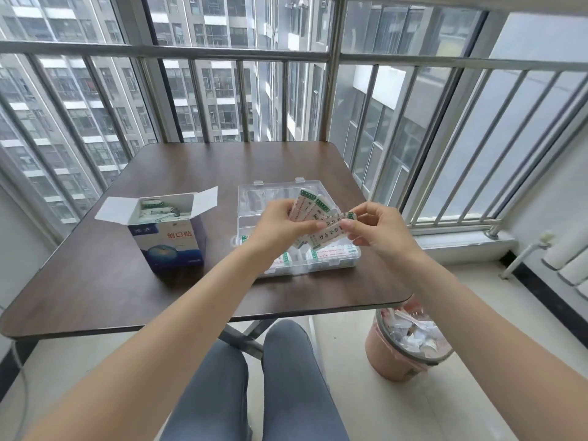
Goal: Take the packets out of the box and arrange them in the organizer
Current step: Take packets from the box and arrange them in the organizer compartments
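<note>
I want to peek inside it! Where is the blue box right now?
The blue box stands open on the table's left side in the head view, left of the clear organizer and the left hand.

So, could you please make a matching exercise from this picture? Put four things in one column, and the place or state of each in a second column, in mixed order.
Things:
1. box
2. organizer
3. packets
4. bin

Places or states:
A. on the floor, at the right of the table, full of crumpled paper
B. held in a fan by the left hand, one of them pinched by the right hand
C. clear plastic, lid open, some packets already inside
D. on the table at the left, top flaps open

Pairs: 1-D, 2-C, 3-B, 4-A
</note>
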Available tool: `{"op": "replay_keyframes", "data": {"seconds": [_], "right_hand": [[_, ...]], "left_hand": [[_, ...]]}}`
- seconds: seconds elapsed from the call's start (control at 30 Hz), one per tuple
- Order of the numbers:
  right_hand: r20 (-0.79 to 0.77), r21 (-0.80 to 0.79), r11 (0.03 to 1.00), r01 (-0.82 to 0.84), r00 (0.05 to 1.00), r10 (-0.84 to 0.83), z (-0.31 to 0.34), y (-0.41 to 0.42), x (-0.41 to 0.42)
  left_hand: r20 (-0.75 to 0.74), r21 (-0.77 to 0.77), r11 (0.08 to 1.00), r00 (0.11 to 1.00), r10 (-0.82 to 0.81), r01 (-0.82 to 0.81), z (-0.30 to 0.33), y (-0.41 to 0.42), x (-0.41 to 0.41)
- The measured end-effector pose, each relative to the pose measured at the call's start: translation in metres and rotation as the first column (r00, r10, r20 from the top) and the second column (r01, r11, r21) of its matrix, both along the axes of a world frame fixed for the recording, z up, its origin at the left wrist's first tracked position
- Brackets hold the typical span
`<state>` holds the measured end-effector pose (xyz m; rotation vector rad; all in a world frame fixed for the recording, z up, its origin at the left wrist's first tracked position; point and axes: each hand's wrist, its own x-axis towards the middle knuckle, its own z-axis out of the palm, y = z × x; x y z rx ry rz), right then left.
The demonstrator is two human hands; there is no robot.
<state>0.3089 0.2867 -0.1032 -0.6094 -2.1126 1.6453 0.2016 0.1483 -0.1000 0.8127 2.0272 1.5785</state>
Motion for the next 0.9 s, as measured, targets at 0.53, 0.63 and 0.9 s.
{"op": "replay_keyframes", "data": {"seconds": [0.53, 0.63, 0.9], "right_hand": [[-0.032, -0.003, 0.989, 0.149, 0.988, -0.149, -0.015, 0.005, -0.009], [-0.026, -0.022, 0.992, 0.128, 0.991, -0.128, -0.013, 0.003, -0.009], [0.082, 0.093, 0.99, 0.108, 0.99, -0.116, -0.018, 0.012, -0.005]], "left_hand": [[0.026, -0.043, 0.999, 0.999, 0.019, -0.018, -0.008, 0.0, 0.0], [0.034, -0.028, 0.999, 0.999, 0.035, -0.034, -0.007, 0.0, 0.002], [-0.109, -0.051, 0.981, 0.977, 0.182, -0.189, -0.013, -0.001, -0.006]]}}
